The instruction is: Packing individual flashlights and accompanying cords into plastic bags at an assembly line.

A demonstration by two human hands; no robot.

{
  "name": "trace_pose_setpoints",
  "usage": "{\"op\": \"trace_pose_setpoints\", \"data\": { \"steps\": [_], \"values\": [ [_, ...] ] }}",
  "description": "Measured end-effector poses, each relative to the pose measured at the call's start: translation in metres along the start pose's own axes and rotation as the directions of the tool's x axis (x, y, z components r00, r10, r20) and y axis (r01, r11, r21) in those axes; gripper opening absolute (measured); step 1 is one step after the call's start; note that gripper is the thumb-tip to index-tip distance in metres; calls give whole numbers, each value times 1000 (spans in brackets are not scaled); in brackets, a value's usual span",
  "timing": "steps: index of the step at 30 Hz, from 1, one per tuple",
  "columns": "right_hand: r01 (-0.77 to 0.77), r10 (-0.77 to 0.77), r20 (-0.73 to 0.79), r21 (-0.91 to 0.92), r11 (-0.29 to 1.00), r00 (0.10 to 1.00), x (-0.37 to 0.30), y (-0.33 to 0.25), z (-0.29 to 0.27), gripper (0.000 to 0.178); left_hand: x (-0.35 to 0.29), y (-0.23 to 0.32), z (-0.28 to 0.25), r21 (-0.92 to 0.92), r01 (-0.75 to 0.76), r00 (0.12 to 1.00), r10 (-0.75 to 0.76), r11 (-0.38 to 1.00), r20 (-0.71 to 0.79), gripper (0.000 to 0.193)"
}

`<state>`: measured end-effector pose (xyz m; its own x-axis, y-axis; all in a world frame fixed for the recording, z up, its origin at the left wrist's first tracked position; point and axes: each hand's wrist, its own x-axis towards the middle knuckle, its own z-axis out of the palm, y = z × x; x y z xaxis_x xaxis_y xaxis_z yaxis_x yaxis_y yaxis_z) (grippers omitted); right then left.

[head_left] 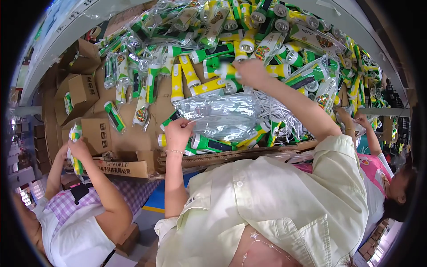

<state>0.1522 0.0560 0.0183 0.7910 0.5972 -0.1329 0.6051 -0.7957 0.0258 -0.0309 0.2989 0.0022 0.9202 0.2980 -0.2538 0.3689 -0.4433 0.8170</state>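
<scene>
My left hand (179, 132) is closed in a pinch on the edge of a clear plastic bag (222, 126), at the front of a stack of such bags (218, 107). Farther off and to the right, my right hand (253, 73) is closed on a flashlight (228, 71) with a green and white end, which looks smeared by motion. Part of that flashlight is hidden behind the fingers. Just left of it lie loose yellow flashlights (177, 84) and green ones. A bundle of white cables (278, 111) sits right of the bags, under my right forearm.
Bagged flashlights (178, 22) heap up at the back. Open cardboard boxes (80, 95) stand at the left on the cardboard-covered table (129, 147). At the left a co-worker holds a bagged flashlight (75, 149); another co-worker's hands (356, 118) are at the right.
</scene>
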Motion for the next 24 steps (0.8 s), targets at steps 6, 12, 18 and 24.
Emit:
{"op": "trace_pose_setpoints", "data": {
  "steps": [6,12,18,24],
  "values": [
    [267,145,-367,848,458,919,-68,-36,-111,52,-6,24,5,107,17,999,-14,994,-31,29],
    [398,-196,-347,765,507,917,-94,-67,-52,46,-13,51,12,-13,-48,999,48,999,7,27],
    [292,-213,-210,498,817,954,-87,-93,-35,35,-25,50,10,-10,-221,974,221,975,58,24],
    [114,-123,-58,-133,985,991,-90,-129,-24,31,-30,53,11,-36,-204,973,198,978,-121,17]
  ]
}}
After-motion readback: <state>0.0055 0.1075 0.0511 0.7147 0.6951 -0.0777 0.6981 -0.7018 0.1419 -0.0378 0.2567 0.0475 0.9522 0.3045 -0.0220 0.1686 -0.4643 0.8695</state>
